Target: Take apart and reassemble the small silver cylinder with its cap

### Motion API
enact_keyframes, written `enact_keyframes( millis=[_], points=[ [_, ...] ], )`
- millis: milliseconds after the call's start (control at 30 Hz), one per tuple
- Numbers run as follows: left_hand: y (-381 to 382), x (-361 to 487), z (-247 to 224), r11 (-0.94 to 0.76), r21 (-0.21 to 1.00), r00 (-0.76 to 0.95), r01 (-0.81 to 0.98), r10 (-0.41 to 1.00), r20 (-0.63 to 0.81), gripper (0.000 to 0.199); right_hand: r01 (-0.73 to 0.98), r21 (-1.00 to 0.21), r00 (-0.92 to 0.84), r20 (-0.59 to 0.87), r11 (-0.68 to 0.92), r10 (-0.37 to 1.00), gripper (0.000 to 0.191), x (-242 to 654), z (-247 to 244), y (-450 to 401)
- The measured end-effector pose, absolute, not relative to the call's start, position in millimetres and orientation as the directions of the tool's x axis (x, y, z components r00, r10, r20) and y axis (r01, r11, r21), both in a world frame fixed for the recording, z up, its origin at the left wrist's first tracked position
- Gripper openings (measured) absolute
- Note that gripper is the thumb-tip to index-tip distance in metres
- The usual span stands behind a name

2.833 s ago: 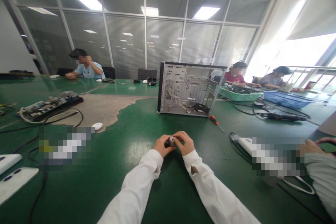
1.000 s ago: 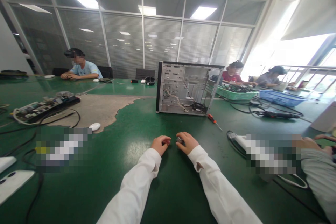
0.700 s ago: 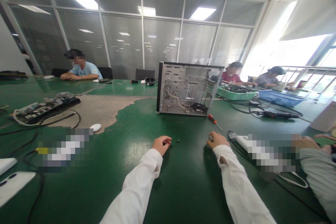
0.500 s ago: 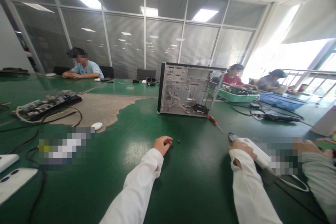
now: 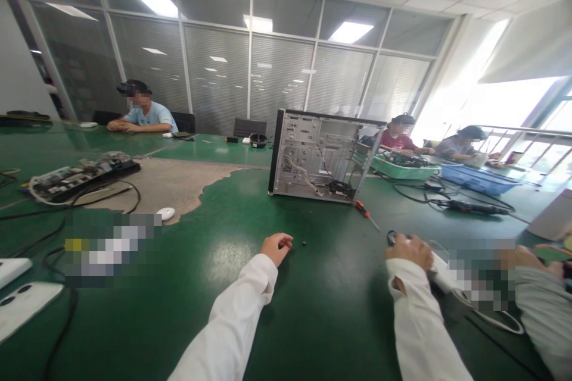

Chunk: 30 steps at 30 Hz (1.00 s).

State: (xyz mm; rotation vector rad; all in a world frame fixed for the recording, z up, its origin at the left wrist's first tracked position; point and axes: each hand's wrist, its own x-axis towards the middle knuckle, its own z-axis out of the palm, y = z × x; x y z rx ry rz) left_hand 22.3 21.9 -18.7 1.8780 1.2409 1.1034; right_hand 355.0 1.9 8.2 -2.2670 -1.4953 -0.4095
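Note:
My left hand [image 5: 276, 248] rests on the green table, loosely curled with a gap between thumb and fingers; nothing shows in it. Just right of its fingertips lies a tiny dark piece [image 5: 304, 243], too small to name. My right hand [image 5: 410, 252] has its fingers bent down over something mostly hidden; a dark rounded end [image 5: 391, 238] shows at its left side. Right beside this hand lies a white elongated object [image 5: 442, 272], partly blurred out. A screwdriver [image 5: 363, 209] with an orange-red handle lies beyond it, near an open computer case [image 5: 324, 155] standing on the table.
Another person's grey sleeve [image 5: 543, 309] and hand come in at the right. Green [image 5: 397, 170] and blue baskets [image 5: 478, 178] stand at the back right, with black cables nearby. Circuit boards [image 5: 84, 175], cables and a white phone [image 5: 29, 306] lie left. Several people sit around the table.
My right hand has shifted slightly left and turned over the dark-ended thing, covering more of it. My left hand and the tiny dark piece stay in place.

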Motion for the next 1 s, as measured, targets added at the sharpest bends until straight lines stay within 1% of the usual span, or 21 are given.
enact_keyframes(
  millis=[33, 100, 133, 167, 233, 333, 400, 500, 600, 667, 733, 767, 833, 867, 933, 1000],
  points=[
    [22, 22, -19, -0.364, 0.838, 0.211, 0.407, 0.93, 0.302, 0.032, 0.945, -0.187, 0.328, 0.488, -0.27, 0.809, 0.034, 339, 7, 5],
    [21, 22, -18, -0.366, 0.839, 0.214, 0.402, 0.929, 0.302, 0.031, 0.975, -0.216, 0.072, 0.524, 0.051, 0.849, 0.033, 300, 0, 13],
    [21, 22, -18, -0.367, 0.839, 0.214, 0.401, 0.928, 0.304, 0.031, 0.952, -0.225, -0.063, 0.518, 0.206, 0.853, 0.035, 280, -5, 16],
    [21, 22, -17, -0.368, 0.839, 0.211, 0.4, 0.928, 0.306, 0.031, 0.916, -0.234, -0.169, 0.512, 0.326, 0.843, 0.037, 261, -10, 18],
    [20, 23, -17, -0.368, 0.838, 0.205, 0.403, 0.929, 0.309, 0.032, 0.841, -0.231, -0.334, 0.49, 0.489, 0.805, 0.04, 229, -19, 20],
    [20, 23, -16, -0.369, 0.834, 0.205, 0.409, 0.928, 0.311, 0.032, 0.758, -0.192, -0.488, 0.467, 0.623, 0.737, 0.037, 205, -26, 21],
    [20, 23, -16, -0.371, 0.833, 0.208, 0.411, 0.927, 0.311, 0.032, 0.726, -0.176, -0.521, 0.49, 0.665, 0.699, 0.032, 200, -28, 23],
    [20, 24, -16, -0.367, 0.834, 0.206, 0.413, 0.929, 0.307, 0.03, 0.707, -0.171, -0.524, 0.525, 0.686, 0.671, 0.027, 204, -31, 28],
    [20, 23, -15, -0.358, 0.837, 0.204, 0.414, 0.933, 0.298, 0.03, 0.755, -0.174, -0.464, 0.54, 0.632, 0.703, 0.024, 217, -29, 34],
    [21, 23, -16, -0.352, 0.839, 0.205, 0.414, 0.935, 0.291, 0.029, 0.838, -0.181, -0.34, 0.563, 0.514, 0.753, 0.023, 238, -21, 36],
    [21, 23, -16, -0.348, 0.84, 0.205, 0.416, 0.936, 0.286, 0.029, 0.931, -0.192, -0.139, 0.597, 0.309, 0.79, 0.021, 269, -8, 34],
    [21, 23, -16, -0.348, 0.839, 0.206, 0.418, 0.936, 0.286, 0.029, 0.963, -0.203, -0.015, 0.615, 0.177, 0.789, 0.021, 287, -1, 31],
    [21, 23, -17, -0.349, 0.839, 0.209, 0.418, 0.935, 0.285, 0.03, 0.966, -0.231, 0.236, 0.62, -0.114, 0.748, 0.022, 326, 12, 20],
    [22, 23, -17, -0.35, 0.839, 0.209, 0.417, 0.935, 0.286, 0.03, 0.941, -0.254, 0.336, 0.613, -0.224, 0.715, 0.023, 345, 16, 13],
    [22, 23, -18, -0.348, 0.84, 0.209, 0.415, 0.936, 0.285, 0.031, 0.882, -0.28, 0.469, 0.594, -0.378, 0.654, 0.026, 375, 21, -1],
    [22, 23, -19, -0.344, 0.843, 0.207, 0.413, 0.937, 0.281, 0.031, 0.831, -0.289, 0.551, 0.547, -0.475, 0.63, 0.028, 394, 21, -10]
  ],
)
